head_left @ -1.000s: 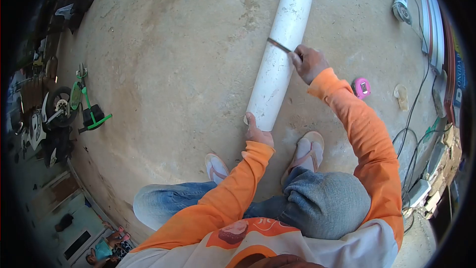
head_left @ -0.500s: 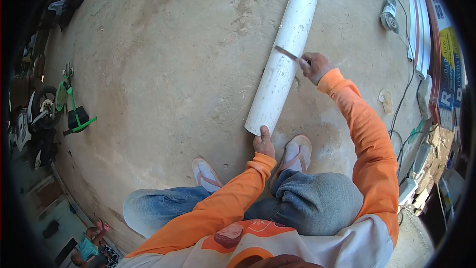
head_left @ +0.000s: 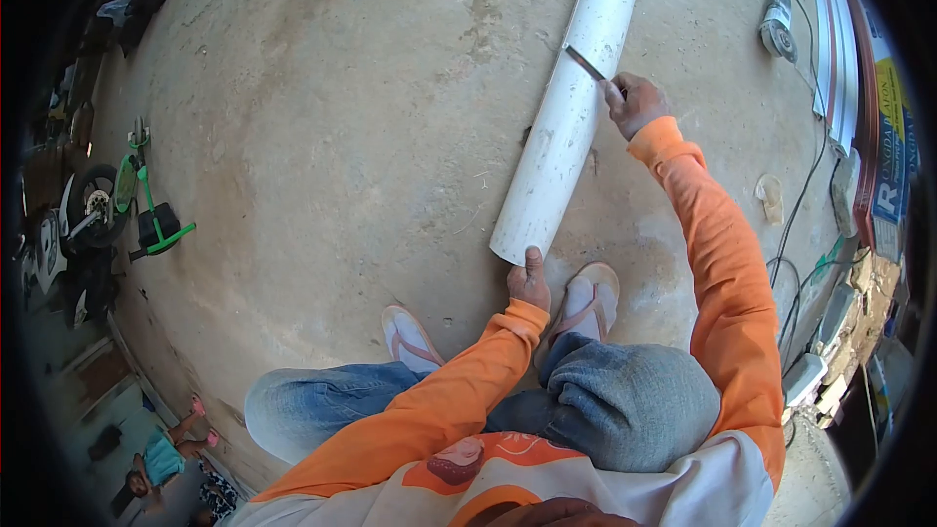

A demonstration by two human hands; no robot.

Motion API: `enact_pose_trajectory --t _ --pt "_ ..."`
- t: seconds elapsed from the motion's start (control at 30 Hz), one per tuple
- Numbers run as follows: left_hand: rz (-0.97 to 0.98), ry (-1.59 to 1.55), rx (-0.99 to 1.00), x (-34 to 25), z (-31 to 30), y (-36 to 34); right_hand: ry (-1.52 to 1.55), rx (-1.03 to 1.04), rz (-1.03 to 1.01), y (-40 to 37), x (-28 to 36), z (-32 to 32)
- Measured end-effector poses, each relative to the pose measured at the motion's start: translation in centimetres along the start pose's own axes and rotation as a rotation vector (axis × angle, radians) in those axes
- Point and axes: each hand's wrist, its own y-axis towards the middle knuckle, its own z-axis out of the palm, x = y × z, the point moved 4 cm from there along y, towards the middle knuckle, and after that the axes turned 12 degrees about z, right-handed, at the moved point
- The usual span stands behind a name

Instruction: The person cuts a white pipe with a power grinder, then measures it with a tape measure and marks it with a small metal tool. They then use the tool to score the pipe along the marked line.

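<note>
A long white plastic pipe (head_left: 556,146) with dark scuffs lies on the ground, stretching away from me past the top edge of the view. My left hand (head_left: 528,281) grips its near end, thumb up over the rim and the other fingers hidden below. To the right of the pipe, my right hand (head_left: 636,105) is closed around a narrow flat blade (head_left: 586,62). The blade slants across the upper face of the pipe, its tip at the left edge.
An angle grinder (head_left: 777,29) with its cord lies on the concrete floor (head_left: 342,137) at the right. Beyond it are ribbed panels (head_left: 832,49) and printed boxes (head_left: 886,181). A green scooter (head_left: 146,197) and a motorbike stand at the left. A person (head_left: 166,459) is at the lower left.
My right hand and the blade have moved farther up along the pipe, away from me. My left hand keeps its hold on the near end. The person at lower left has shifted.
</note>
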Motion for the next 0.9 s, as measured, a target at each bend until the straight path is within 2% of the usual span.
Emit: enact_pose_trajectory --t 0.1,0.17,0.2,0.27,0.37,0.43,0.5,0.53,0.57,0.6,0.67,0.7,0.73,0.77,0.8,0.87,0.9 --pt "0.025 -0.041 -0.008 -0.2 0.2 0.4 -0.042 -0.008 -0.012 -0.1 0.3 -1.3" --pt "-0.155 0.018 0.206 1.7 0.3 0.3 -0.082 0.017 -0.04 -0.4 1.2 -0.9" --pt "-0.16 0.018 0.203 1.3 0.3 0.4 -0.118 0.052 -0.055 -0.9 1.6 -0.1" --pt "-0.077 -0.076 0.14 0.2 0.5 0.0 -0.191 0.133 -0.078 -2.1 1.8 1.6" --pt "-0.002 -0.111 0.139 0.3 1.0 -0.3 -0.207 0.149 -0.046 -2.8 1.9 1.1" --pt "-0.042 -0.084 0.171 0.0 0.9 -0.2 -0.218 0.15 -0.04 -2.4 2.5 0.8" --pt "-0.096 -0.046 0.206 0.6 1.0 -0.2 -0.307 0.127 -0.061 -2.2 2.9 1.7" --pt "-0.014 -0.068 0.163 0.8 1.1 -0.1 -0.35 0.121 -0.07 -2.3 2.9 2.1" --pt "0.07 -0.086 0.126 0.9 1.0 -0.2 -0.237 -0.077 0.023 0.8 2.1 -0.9" --pt "0.063 -0.081 0.133 1.0 0.8 -0.7 -0.235 -0.072 0.032 0.4 2.0 -1.0" --pt "0.034 -0.049 0.204 0.8 1.0 -0.2 -0.314 -0.001 0.059 0.4 2.5 -1.6" --pt "0.043 -0.05 0.21 0.8 1.4 -0.1 -0.464 0.188 0.016 -2.1 3.5 0.9" --pt "0.139 -0.069 0.123 0.8 1.6 -0.2 -0.585 0.344 -0.107 -4.1 4.4 3.7" --pt "0.234 -0.086 0.038 0.7 1.4 -0.2 -0.593 0.358 -0.093 -3.8 4.6 3.7" --pt "0.232 -0.081 0.048 0.7 1.0 0.0 -0.601 0.378 -0.078 -3.1 4.6 3.6" --pt "-0.063 -0.008 0.236 1.5 0.9 -0.3 -0.319 0.109 0.134 2.1 3.0 -1.3" --pt "-0.063 -0.004 0.25 1.8 0.9 -0.7 -0.313 0.105 0.148 1.3 2.7 -1.0"
